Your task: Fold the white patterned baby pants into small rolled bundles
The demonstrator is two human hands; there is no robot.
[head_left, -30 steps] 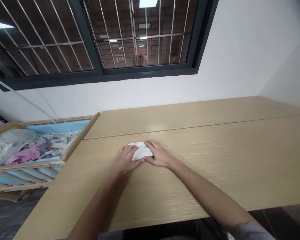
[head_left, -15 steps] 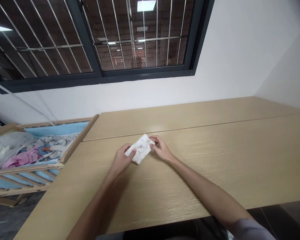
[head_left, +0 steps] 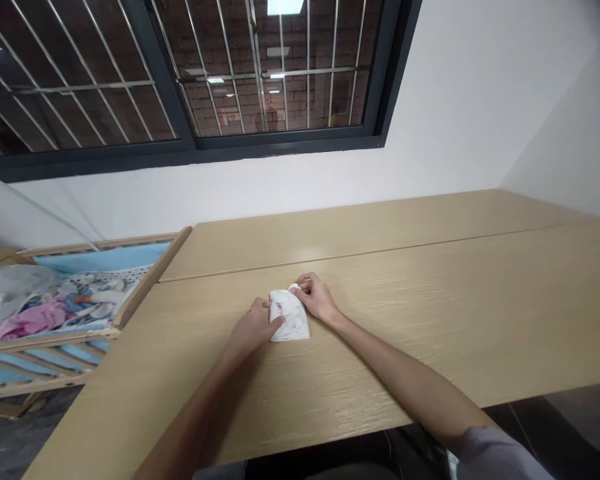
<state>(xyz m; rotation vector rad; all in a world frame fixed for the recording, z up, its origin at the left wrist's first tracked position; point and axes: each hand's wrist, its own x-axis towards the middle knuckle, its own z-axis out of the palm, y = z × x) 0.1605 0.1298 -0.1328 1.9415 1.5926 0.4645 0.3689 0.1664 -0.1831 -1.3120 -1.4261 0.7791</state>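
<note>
Tabletop (head_left: 430, 320) of pale, grained wood spreads across most of the view, and on its left-hand part, nearer us than the long seam (head_left: 370, 254), we find a small white piece (head_left: 293, 322) with faint printed marks. We take it for folded cloth, though we cannot be sure of the material. Whether it lies on the wood or is held just above, we cannot tell.

We see the left hand (head_left: 253, 330) closed on its left side, thumb across the front face and the other fingers mostly hidden. The right hand (head_left: 319, 301) has thumb and finger pinched on its upper right corner. The hands are apart, with the piece bridging them. A grey sleeve (head_left: 495, 453) covers part of the right arm.

At the table's left end we see a wooden cot (head_left: 153, 283) with light-blue lining (head_left: 105, 260), holding a pink cloth (head_left: 35, 319) and a translucent bag (head_left: 20, 285). Behind the table stands a white wall (head_left: 450, 113) with a dark-framed window (head_left: 280, 143), metal bars (head_left: 309, 72) crossing it.
</note>
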